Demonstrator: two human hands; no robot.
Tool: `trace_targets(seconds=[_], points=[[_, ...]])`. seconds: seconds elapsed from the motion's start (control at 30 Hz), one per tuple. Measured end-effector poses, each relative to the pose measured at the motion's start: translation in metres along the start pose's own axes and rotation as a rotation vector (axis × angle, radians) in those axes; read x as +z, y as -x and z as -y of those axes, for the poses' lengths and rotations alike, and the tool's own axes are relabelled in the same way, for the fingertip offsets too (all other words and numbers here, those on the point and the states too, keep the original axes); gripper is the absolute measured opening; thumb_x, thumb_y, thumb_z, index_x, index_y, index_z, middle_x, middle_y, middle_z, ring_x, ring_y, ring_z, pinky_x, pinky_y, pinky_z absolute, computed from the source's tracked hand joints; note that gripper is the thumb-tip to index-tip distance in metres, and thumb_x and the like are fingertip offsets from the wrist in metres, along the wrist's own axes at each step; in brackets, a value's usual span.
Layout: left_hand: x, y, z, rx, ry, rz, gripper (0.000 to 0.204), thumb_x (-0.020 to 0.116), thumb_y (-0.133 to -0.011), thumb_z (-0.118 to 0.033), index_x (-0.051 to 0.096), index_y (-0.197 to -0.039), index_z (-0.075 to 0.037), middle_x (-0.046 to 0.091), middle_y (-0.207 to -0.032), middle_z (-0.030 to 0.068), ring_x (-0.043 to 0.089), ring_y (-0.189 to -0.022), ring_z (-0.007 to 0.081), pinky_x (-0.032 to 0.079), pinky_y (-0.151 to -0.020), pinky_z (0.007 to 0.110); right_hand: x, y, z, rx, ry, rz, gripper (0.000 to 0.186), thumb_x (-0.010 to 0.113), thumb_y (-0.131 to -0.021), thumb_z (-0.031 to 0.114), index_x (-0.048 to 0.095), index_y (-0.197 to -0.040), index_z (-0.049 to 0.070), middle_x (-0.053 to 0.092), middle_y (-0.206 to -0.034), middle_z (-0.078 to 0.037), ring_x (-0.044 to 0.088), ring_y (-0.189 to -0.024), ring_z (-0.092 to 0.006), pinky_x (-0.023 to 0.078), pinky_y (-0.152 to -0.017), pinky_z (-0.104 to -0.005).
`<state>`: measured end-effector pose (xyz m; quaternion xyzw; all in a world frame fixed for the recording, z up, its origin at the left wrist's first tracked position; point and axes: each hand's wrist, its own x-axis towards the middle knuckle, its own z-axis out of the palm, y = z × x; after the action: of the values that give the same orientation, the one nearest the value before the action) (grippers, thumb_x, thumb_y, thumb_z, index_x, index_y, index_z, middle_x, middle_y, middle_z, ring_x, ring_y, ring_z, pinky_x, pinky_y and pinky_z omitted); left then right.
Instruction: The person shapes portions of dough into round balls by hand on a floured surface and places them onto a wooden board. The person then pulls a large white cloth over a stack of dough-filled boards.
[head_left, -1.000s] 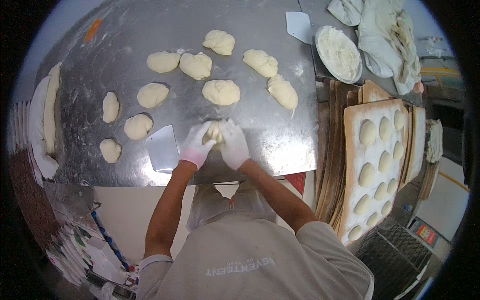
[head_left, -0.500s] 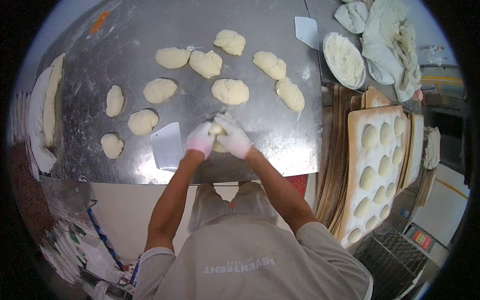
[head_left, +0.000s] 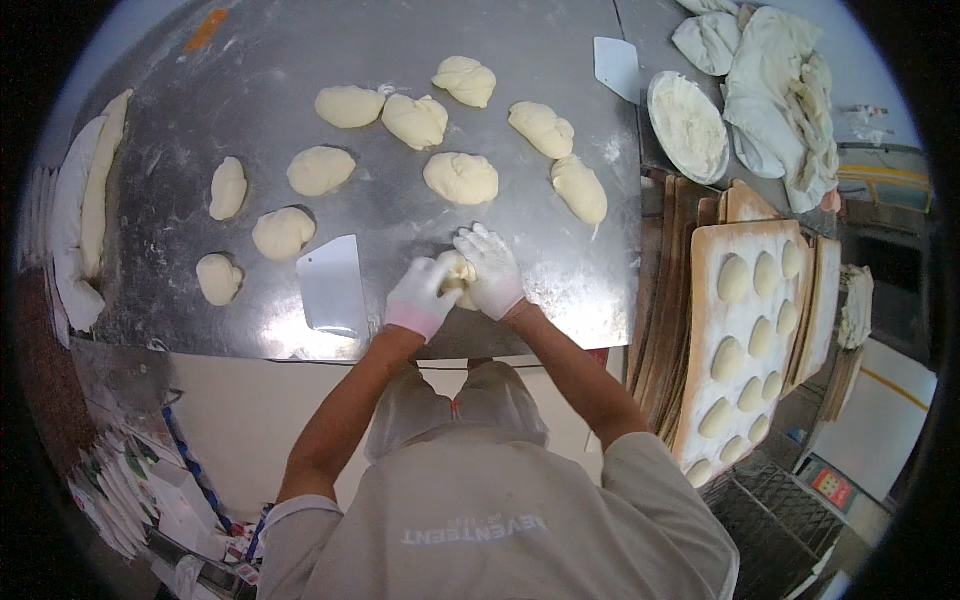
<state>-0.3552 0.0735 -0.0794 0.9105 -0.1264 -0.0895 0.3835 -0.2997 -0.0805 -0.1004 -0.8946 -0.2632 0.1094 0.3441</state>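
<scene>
A pale piece of dough (head_left: 460,285) lies near the front edge of the metal table, partly hidden by both gloved hands. My left hand (head_left: 420,296), in a white glove with a pink cuff, closes round its left side with the thumb toward the middle. Against the right side presses my right hand (head_left: 490,270), gloved alike, its fingers reaching forward past the dough and its thumb side gripping it. Just ahead sits a rounded dough lump (head_left: 461,178). Left of my hands lies a white flat scraper (head_left: 333,286).
Several dough lumps (head_left: 321,171) are spread over the metal table (head_left: 250,320). A second scraper (head_left: 616,68) and a bowl of flour (head_left: 688,128) stand at the far right, near crumpled cloths (head_left: 780,90). Rounds of dough cover a floured board (head_left: 690,345) at right. Rolled cloth (head_left: 85,215) edges the left.
Both hands have shifted slightly right with the dough. My right fingers have stretched out forward, and the hands are a little further apart. The whole view has shifted slightly.
</scene>
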Motion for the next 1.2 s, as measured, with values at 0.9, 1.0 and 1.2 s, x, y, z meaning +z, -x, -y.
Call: trace_targets(seconds=[0.9, 1.0, 1.2], points=[[0.036, -0.019, -0.045, -0.230, 0.139, -0.158, 0.018, 0.058, -0.086, -0.019, 0.063, -0.100, -0.009, 0.063, -0.091, 0.0160, 0.062, -0.090, 0.0363, 0.049, -0.081, 0.041, -0.041, 0.038, -0.036, 0.076, -0.658, 0.158, 0.059, 0.074, -0.066, 0.022, 0.057, -0.118, -0.002, 0.052, -0.132, -0.020, 0.041, -0.131, -0.0370, 0.033, -0.110, -0.0427], [0.039, -0.020, -0.047, -0.131, 0.215, -0.113, 0.022, 0.058, -0.086, -0.019, 0.061, -0.106, -0.010, 0.062, -0.098, 0.0176, 0.062, -0.093, 0.0336, 0.048, -0.083, 0.039, -0.038, 0.042, -0.037, 0.045, -0.034, -0.082, 0.059, 0.074, -0.065, 0.020, 0.058, -0.117, -0.001, 0.052, -0.131, -0.020, 0.042, -0.129, -0.0381, 0.033, -0.110, -0.0430], [0.051, -0.023, -0.049, -0.264, 0.225, 0.002, 0.023, 0.059, -0.086, -0.023, 0.062, -0.105, -0.010, 0.064, -0.094, 0.0171, 0.059, -0.096, 0.0363, 0.047, -0.078, 0.042, -0.037, 0.051, -0.045, -0.037, -0.011, 0.003, 0.053, 0.070, -0.069, 0.023, 0.059, -0.117, 0.002, 0.053, -0.131, -0.017, 0.044, -0.128, -0.0378, 0.033, -0.109, -0.0433]])
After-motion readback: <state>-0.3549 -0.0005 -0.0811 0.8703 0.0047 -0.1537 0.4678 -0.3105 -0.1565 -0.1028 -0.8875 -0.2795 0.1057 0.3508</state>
